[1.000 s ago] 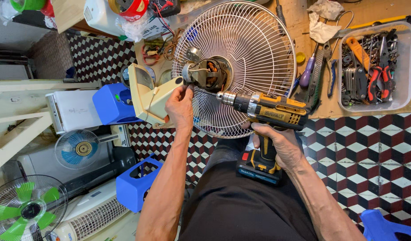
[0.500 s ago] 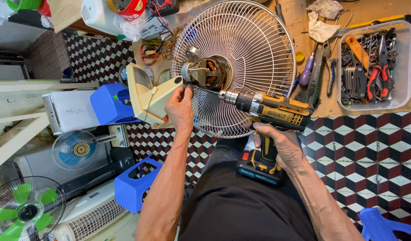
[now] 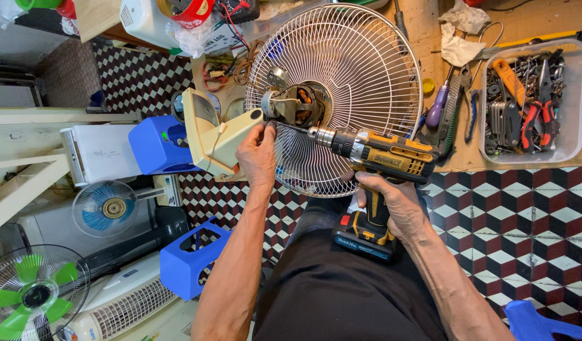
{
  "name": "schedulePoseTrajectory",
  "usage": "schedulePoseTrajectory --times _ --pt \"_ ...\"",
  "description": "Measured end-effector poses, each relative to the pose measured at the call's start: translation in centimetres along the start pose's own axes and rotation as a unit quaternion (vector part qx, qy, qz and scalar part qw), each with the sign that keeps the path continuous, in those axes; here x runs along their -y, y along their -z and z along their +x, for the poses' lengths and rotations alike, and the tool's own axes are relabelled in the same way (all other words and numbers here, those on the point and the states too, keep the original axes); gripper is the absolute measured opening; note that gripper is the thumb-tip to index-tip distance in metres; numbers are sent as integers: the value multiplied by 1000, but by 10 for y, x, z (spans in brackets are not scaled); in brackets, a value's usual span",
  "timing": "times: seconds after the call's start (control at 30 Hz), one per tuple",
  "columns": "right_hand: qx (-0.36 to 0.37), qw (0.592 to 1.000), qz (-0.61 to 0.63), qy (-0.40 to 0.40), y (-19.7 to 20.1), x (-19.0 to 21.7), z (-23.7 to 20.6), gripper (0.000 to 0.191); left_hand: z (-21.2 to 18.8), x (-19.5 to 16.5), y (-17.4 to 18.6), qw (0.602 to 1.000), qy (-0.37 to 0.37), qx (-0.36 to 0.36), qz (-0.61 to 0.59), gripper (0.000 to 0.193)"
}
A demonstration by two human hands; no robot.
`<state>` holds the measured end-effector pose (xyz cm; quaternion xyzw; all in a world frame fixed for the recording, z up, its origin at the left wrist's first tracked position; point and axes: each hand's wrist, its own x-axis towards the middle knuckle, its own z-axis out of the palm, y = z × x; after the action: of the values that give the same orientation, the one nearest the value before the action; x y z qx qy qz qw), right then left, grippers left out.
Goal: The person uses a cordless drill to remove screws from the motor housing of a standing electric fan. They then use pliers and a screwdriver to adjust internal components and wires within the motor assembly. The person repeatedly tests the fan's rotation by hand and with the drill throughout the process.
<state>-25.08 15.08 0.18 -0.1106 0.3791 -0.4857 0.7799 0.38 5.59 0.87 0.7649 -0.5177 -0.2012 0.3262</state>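
A cordless drill [image 3: 382,158], yellow and black, is gripped in my right hand [image 3: 392,199], its bit pointing left at the bare fan motor [image 3: 297,104]. The motor sits in front of a round white wire fan grille [image 3: 367,76]. My left hand [image 3: 256,155] holds the cream fan neck and base piece [image 3: 218,136] just below the motor, fingers up near the bit tip. The drill's battery [image 3: 363,237] rests over my dark-clothed lap.
A clear tub of pliers and hand tools [image 3: 534,104] sits on the wooden board at right, with screwdrivers [image 3: 439,110] beside it. Blue plastic housings [image 3: 161,145] [image 3: 190,262], a small blue fan [image 3: 105,208] and a green-bladed fan [image 3: 32,290] crowd the left. The floor is checkered tile.
The drill has shifted slightly right and down with its bit still at the motor. My left hand stays on the cream fan neck.
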Motion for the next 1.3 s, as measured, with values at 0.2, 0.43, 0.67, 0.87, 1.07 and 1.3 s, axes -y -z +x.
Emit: schedulePoseTrajectory --times 0.2,0.43,0.67,0.87,1.07,1.3 --pt "11 1000 -4 -12 -1 -3 5 32 1 -5 3 1000 -15 15 -1 19" --pt "-1 999 -30 -16 -6 0 10 29 3 -8 5 1000 1 14 13 22" --pt "1 1000 -22 -9 -9 2 16 29 5 -8 4 1000 -8 8 -6 23" --pt "6 1000 -15 -15 -9 1 19 31 7 -8 6 1000 3 19 0 24" --pt "-2 999 -38 -23 -7 -4 21 31 7 -8 6 1000 3 17 -5 24" --pt "5 999 -24 -26 -7 -6 23 27 8 -8 7 1000 8 28 -4 22"
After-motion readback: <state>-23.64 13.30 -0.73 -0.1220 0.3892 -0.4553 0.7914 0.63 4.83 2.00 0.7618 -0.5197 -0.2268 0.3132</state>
